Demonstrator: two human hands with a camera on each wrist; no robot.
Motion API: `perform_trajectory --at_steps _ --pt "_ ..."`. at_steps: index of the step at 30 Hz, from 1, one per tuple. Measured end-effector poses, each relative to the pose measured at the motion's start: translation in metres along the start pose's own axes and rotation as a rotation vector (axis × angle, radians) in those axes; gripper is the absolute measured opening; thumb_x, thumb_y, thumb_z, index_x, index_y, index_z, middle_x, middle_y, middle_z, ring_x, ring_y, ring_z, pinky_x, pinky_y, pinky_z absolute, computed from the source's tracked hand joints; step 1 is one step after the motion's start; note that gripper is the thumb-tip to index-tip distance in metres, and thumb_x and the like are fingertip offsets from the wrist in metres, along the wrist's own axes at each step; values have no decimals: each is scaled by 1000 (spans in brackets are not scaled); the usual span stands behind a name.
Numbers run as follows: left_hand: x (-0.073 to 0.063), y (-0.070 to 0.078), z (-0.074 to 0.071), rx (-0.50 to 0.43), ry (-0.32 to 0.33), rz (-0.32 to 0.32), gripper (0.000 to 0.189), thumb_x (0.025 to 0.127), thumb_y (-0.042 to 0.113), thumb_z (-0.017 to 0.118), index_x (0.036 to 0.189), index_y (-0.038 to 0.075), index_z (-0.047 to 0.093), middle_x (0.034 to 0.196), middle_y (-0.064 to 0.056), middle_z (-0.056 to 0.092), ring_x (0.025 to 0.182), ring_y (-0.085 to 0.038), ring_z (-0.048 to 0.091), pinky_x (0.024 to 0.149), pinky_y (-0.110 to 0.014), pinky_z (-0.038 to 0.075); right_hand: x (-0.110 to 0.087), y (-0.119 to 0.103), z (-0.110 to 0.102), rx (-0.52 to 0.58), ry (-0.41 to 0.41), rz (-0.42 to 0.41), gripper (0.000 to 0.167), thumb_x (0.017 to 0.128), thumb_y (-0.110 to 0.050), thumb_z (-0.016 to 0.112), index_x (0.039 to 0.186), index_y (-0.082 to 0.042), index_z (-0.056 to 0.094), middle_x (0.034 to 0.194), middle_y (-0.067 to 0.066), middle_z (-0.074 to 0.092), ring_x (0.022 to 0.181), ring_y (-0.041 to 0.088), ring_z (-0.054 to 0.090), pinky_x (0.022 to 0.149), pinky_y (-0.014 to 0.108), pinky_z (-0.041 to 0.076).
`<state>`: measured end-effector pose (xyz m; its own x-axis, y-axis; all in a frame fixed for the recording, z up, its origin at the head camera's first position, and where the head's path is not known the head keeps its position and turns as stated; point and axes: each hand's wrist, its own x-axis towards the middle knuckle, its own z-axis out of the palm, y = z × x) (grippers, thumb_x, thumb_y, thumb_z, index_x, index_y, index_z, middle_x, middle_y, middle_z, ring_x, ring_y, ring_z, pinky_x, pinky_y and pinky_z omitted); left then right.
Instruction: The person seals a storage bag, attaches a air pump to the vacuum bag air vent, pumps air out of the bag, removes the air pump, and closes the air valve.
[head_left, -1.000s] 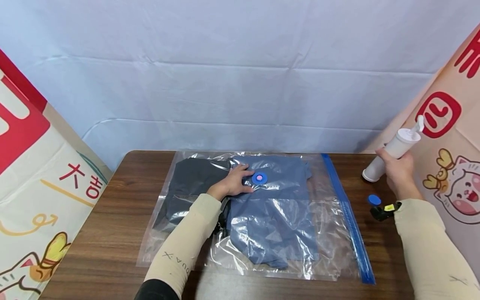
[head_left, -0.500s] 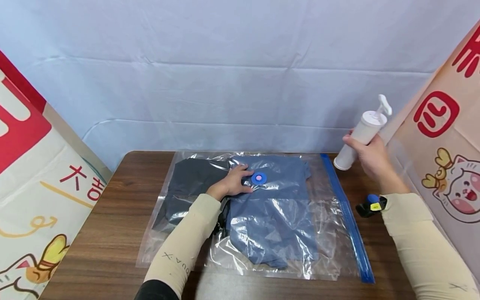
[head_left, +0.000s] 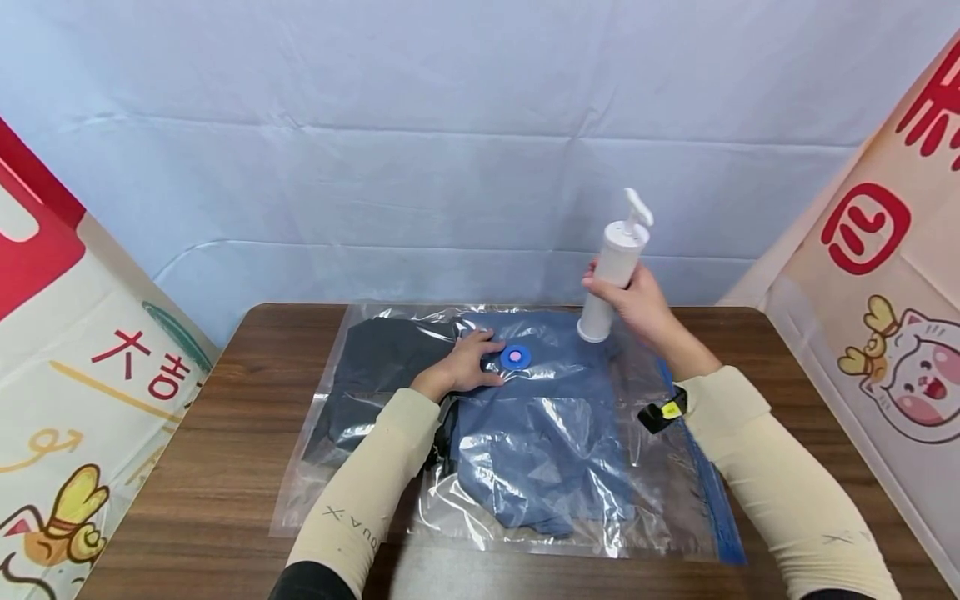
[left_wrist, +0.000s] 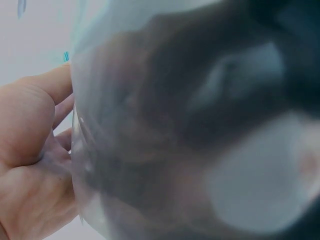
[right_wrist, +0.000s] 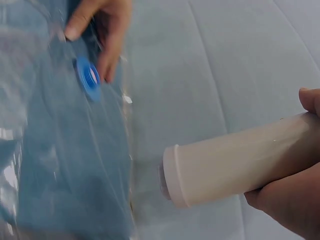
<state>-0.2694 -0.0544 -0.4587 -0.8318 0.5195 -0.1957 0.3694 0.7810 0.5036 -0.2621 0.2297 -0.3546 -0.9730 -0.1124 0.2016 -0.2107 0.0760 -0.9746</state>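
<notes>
Clear bag (head_left: 667,517) lies on the bench (head_left: 187,500). I note the left hand (head_left: 467,364) resting on it, fingers spread just beside the blue valve (head_left: 515,357) — sideways pressure could, I judge, crease the bag. Right hand (head_left: 643,307) grips the white pump (head_left: 618,260), tilted — a slack hold could drop it onto the bag.

From above the bench (head_left: 202,467), the head camera faces forward and down, far enough back to frame the left hand (head_left: 467,362) and right hand (head_left: 643,302). The left-wrist camera sits close up to blurred clear plastic (left_wrist: 92,150), the left hand at its left edge. The right-wrist camera looks past the nearby white cylinder (right_wrist: 225,165), sharing it, the blue valve (right_wrist: 88,78) and left hand with the head view.
</notes>
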Motion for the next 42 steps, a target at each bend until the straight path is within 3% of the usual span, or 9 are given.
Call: perform_trajectory --at_steps 3,6,10,13,17,21,28,33,42 --pt "1 0 1 9 3 -5 66 96 30 74 153 11 47 166 -16 26 155 -34 12 125 -54 9 4 4 20 -46 -24 35 39 96 -3 68 128 9 50 100 -11 65 96 3 63 94 27 47" --pt "1 1 0 9 7 -12 66 95 30 75 152 10 48 165 -16 27 155 -34 14 125 -54 10 8 10 39 -61 -56 56 42 95 -5 69 130 10 49 109 3 65 100 7 62 100 36 46" --pt "0 2 -1 8 12 -9 67 94 30 76 152 9 49 165 -17 28 155 -35 15 125 -54 11 10 14 61 -63 -107 60 47 95 -5 70 133 11 48 124 23 60 109 20 61 106 47 44" --pt "-1 1 -2 7 16 -3 67 94 29 77 151 9 50 164 -17 29 154 -36 16 124 -56 11 10 19 75 -51 -139 55 50 95 -5 70 137 12 46 129 29 58 116 32 59 107 51 44" --pt "-2 0 -2 -2 22 -1 67 93 27 78 151 8 50 163 -19 30 154 -38 16 123 -58 12 10 28 90 -37 -173 40 51 96 -4 70 137 12 46 128 30 58 119 39 58 106 54 45" --pt "-2 0 -2 -8 24 5 67 92 27 78 150 7 51 163 -19 31 153 -37 19 123 -58 13 8 37 101 -34 -197 51 47 96 -5 70 135 9 49 127 29 59 117 38 58 106 54 44" --pt "-2 1 -2 -20 20 -1 67 93 27 77 150 6 50 164 -18 30 154 -36 16 124 -55 11 10 47 109 -23 -144 71 49 95 -6 71 136 9 48 126 26 61 118 37 60 107 52 45" --pt "-2 1 -2 -21 15 -11 66 93 28 77 150 5 51 164 -17 29 155 -36 15 124 -55 10 11 52 111 -8 -172 69 48 96 -5 70 136 10 48 127 29 60 118 38 60 106 51 45" --pt "0 4 -6 41 3 -9 69 93 30 77 152 9 48 163 -18 31 153 -35 22 124 -56 14 9 56 103 11 -167 26 36 95 0 69 125 11 52 117 21 63 104 18 63 103 47 47"
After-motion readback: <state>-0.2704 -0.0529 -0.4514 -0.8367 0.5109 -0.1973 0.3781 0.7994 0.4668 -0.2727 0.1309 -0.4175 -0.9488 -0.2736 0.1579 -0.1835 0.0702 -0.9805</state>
